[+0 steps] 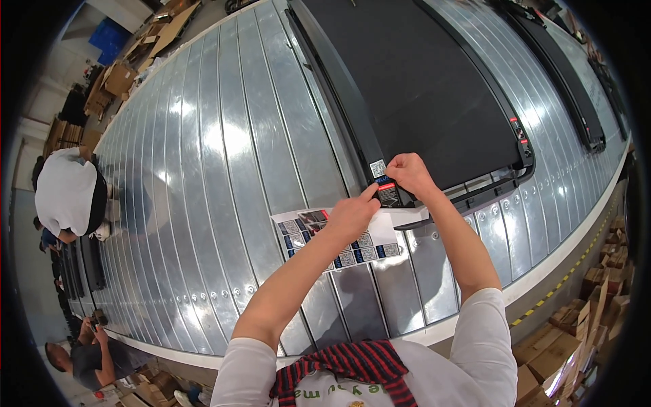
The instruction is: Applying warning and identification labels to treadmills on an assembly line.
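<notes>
A long black treadmill [434,88] with a flat belt lies in front of me. On the corner of its near left side is a small sticker [378,169] with a square black-and-white code and a blue part. My right hand [411,173] is closed, its thumb and finger pinched at the sticker's right edge. My left hand [351,216] presses an outstretched index finger just below it, beside a red and black label [387,195]. Under that palm a white sheet of stickers [366,254] hangs over the metal surface, and the other left fingers curl on it, partly hidden.
Shiny metal slats [203,203] form the broad work surface, with a white rim. Another black treadmill [559,74] lies to the right. Two people are at the left, one in a white shirt [68,193]. Cardboard boxes [556,346] are piled below the right edge.
</notes>
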### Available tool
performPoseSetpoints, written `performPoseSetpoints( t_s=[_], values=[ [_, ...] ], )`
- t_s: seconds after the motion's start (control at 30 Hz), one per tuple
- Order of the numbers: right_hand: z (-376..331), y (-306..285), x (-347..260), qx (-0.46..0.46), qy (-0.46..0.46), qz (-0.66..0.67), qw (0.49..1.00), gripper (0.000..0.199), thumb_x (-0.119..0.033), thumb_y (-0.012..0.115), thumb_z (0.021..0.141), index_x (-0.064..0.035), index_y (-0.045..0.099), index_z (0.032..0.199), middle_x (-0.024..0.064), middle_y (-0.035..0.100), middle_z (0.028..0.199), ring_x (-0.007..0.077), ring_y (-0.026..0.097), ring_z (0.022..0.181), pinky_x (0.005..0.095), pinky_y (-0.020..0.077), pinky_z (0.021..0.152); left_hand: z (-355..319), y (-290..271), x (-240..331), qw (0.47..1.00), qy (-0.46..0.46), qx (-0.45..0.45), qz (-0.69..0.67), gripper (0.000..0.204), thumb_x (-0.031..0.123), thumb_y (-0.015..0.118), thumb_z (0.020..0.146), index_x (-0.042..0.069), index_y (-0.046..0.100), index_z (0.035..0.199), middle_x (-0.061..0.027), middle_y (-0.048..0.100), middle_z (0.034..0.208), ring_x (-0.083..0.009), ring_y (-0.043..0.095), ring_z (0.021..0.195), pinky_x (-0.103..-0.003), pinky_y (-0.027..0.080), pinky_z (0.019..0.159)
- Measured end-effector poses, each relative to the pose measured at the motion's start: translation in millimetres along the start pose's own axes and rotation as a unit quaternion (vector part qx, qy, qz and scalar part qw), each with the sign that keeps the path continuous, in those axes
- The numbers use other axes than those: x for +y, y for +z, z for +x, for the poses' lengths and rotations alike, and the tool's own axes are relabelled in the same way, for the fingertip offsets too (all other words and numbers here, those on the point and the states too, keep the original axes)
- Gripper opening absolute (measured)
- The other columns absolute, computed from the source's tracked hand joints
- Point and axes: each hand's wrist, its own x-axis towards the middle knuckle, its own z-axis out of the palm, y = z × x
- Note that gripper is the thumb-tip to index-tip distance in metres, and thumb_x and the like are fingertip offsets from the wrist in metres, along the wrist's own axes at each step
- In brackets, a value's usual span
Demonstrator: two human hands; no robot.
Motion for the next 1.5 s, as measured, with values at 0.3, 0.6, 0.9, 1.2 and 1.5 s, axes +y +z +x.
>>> performPoseSetpoints(
  t_s=[0.3,0.6,0.9,1.2,1.5],
  values=[
    [-3,-2,-8,0.001,-0.001,-0.008,1.0,0.017,-0.015,0.06,0.065,-0.0013,0.065,0.073,0.0144,0.063,0.068,0.0246,0.061,0.067,0.0322,0.0472,0.067,-34,12,-2,0.998,0.032,0.032,-0.035,0.008,0.005,0.049,0.072,0.003,0.05,0.08,-0.0123,0.047,0.123,-0.0334,0.059,0.077,-0.042,0.047,0.066],
    [-3,3,-9,0.026,-0.009,-0.098,0.995,0.018,-0.018,0.06,0.065,-0.0048,0.066,0.075,0.0145,0.063,0.074,0.0281,0.062,0.073,0.0352,0.0477,0.07,-69,8,7,0.997,0.059,0.038,-0.025,0.014,0.002,0.05,0.069,0.003,0.049,0.083,-0.0118,0.048,0.12,-0.0321,0.059,0.076,-0.042,0.047,0.065],
    [-3,-7,-1,-0.067,0.041,0.212,0.974,0.007,-0.008,0.062,0.071,-0.0008,0.06,0.07,0.0012,0.05,0.055,0.0084,0.044,0.049,0.0233,0.0325,0.045,-82,5,-2,0.998,0.041,0.037,-0.005,0.022,0.002,0.055,0.067,0.007,0.053,0.088,-0.0078,0.048,0.122,-0.0306,0.059,0.079,-0.041,0.048,0.063],
    [-1,-14,-6,-0.117,0.066,0.198,0.971,0.009,-0.009,0.062,0.073,-0.0019,0.059,0.07,-0.0025,0.045,0.051,0.0038,0.036,0.043,0.0205,0.0238,0.039,-40,-7,-3,0.997,0.052,0.019,0.051,0.01,0.005,0.05,0.07,0.003,0.049,0.08,-0.012,0.048,0.119,-0.0289,0.06,0.078,-0.039,0.049,0.066],
    [2,-12,-5,-0.105,0.061,0.195,0.973,0.01,-0.009,0.061,0.071,0.0015,0.061,0.07,0.0014,0.049,0.053,0.0077,0.041,0.047,0.0231,0.0306,0.043,-15,-8,-6,0.994,0.072,0.029,0.076,0.009,0.006,0.05,0.071,0.004,0.049,0.079,-0.0138,0.047,0.12,-0.027,0.059,0.079,-0.038,0.048,0.067]
  ],
)
